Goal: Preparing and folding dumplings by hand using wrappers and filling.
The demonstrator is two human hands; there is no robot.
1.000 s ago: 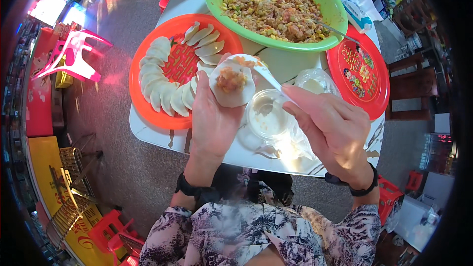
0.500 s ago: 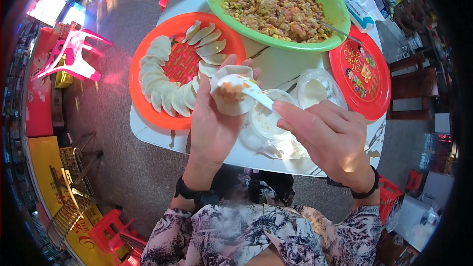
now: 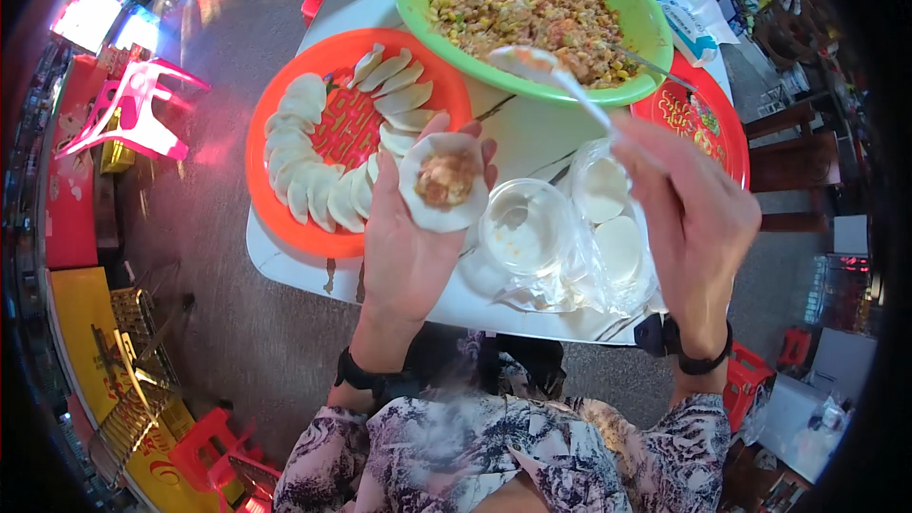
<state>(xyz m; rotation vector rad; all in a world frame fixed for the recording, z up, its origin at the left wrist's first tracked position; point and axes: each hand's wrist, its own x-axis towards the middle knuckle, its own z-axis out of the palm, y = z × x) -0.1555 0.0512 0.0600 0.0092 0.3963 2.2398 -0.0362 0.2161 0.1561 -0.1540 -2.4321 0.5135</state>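
A round dumpling wrapper (image 3: 441,221) lies on the palm and fingers of my left hand (image 3: 401,256), with a mound of filling (image 3: 445,179) in its centre. My right hand (image 3: 692,204) grips a white spoon (image 3: 581,95) by its handle. The spoon's bowl, smeared with bits of filling, hangs over the near rim of a green basin (image 3: 465,65). Chopped filling (image 3: 527,14) with yellow corn fills much of that basin. Left of my hands, folded dumplings (image 3: 313,166) curve around an orange-red plate (image 3: 260,171).
Near the right hand are a clear round tub (image 3: 524,228) and a plastic bag with pale wrappers (image 3: 619,249). A red decorated tray (image 3: 727,138) sits partly under the basin. A tissue pack (image 3: 686,24) is at the far right. A pink stool (image 3: 142,109) stands on the floor.
My right hand has lifted the spoon off the wrapper and moved it up and right toward the basin. The filling stays on the wrapper. My left hand has hardly moved.
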